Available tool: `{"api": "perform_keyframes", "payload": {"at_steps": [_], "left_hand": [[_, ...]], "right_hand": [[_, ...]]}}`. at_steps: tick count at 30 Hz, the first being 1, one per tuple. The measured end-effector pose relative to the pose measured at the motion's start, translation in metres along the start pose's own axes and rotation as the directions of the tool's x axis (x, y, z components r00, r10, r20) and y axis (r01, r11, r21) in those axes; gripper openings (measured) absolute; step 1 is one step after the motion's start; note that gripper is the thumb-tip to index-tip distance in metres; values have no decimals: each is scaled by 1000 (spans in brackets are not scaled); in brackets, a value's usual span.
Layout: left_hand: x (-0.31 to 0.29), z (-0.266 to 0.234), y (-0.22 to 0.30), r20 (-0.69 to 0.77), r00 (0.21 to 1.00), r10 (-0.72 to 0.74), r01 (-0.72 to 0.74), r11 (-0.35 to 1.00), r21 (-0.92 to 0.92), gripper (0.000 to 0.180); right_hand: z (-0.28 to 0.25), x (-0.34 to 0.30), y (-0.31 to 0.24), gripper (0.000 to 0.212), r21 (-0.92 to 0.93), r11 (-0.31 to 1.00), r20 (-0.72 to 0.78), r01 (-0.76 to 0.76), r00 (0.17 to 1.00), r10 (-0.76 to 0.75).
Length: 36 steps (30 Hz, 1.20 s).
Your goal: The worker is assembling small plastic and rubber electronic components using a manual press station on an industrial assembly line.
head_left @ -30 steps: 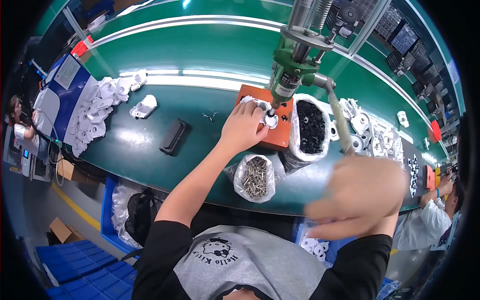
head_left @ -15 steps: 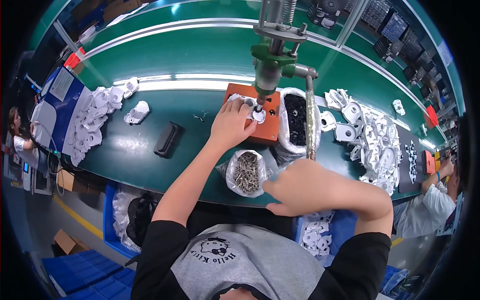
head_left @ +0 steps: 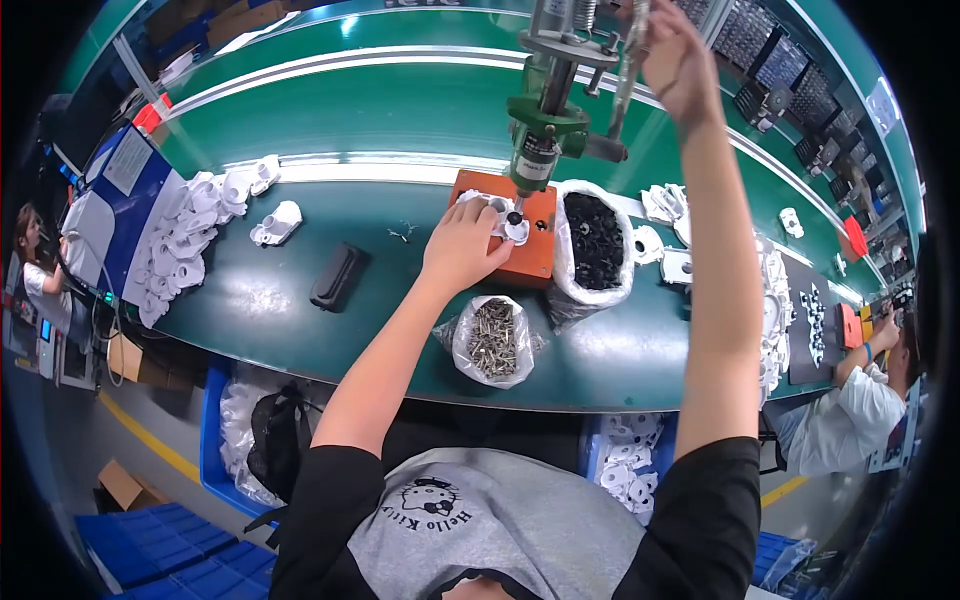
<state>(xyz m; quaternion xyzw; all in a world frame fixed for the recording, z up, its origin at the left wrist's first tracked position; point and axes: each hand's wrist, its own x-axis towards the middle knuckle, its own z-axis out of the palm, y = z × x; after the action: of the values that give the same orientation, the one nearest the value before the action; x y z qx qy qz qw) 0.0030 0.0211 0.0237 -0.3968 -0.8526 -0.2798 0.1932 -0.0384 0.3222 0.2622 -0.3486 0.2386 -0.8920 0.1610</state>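
My left hand [head_left: 463, 246] holds a white plastic part [head_left: 516, 232] down on an orange block [head_left: 528, 266]. Its fingers lie over the part's left side, and the thumb presses at the near edge. A small black piece [head_left: 514, 218] sits on the part, below the tip of a green hand press [head_left: 533, 165]. Up at the top right, my right hand [head_left: 678, 66] is closed round the press's lever [head_left: 627, 85], which points upward. The fingers partly hide the lever's end.
A bag of black pieces [head_left: 594, 240] stands right of the block, a bag of metal screws or pins [head_left: 492, 340] in front. White parts lie heaped left [head_left: 185, 245] and right [head_left: 775, 310]. A black case [head_left: 340, 277] rests on the table. Another person [head_left: 850, 400] works at far right.
My right hand has risen from near the table's front edge to the top right, swinging the lever up. The press tip has lifted off the part. My left hand has stayed put.
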Motion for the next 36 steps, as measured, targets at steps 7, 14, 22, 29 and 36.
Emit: {"api": "perform_keyframes", "payload": {"at_steps": [7, 14, 22, 29, 36], "left_hand": [[-6, 2, -10, -47, 997, -60, 56, 996, -71, 40], [-5, 12, -10, -99, 974, -205, 209, 978, 28, 52], [7, 5, -12, 48, 961, -272, 272, 962, 16, 47], [36, -27, -17, 256, 966, -25, -53, 955, 292, 58], [58, -55, -19, 668, 706, -237, 343, 939, -29, 67]], "right_hand": [[-38, -55, 87, 42, -761, 633, -539, -141, 681, -496], [-83, -269, 140, 49, -68, -543, -561, -837, 482, -673], [-34, -343, 193, 23, -355, -583, -293, -730, 680, -672], [-30, -340, 192, 10, -440, -516, -142, -735, 624, -768], [-30, -343, 190, 9, -451, -470, -137, -758, 580, -803]]}}
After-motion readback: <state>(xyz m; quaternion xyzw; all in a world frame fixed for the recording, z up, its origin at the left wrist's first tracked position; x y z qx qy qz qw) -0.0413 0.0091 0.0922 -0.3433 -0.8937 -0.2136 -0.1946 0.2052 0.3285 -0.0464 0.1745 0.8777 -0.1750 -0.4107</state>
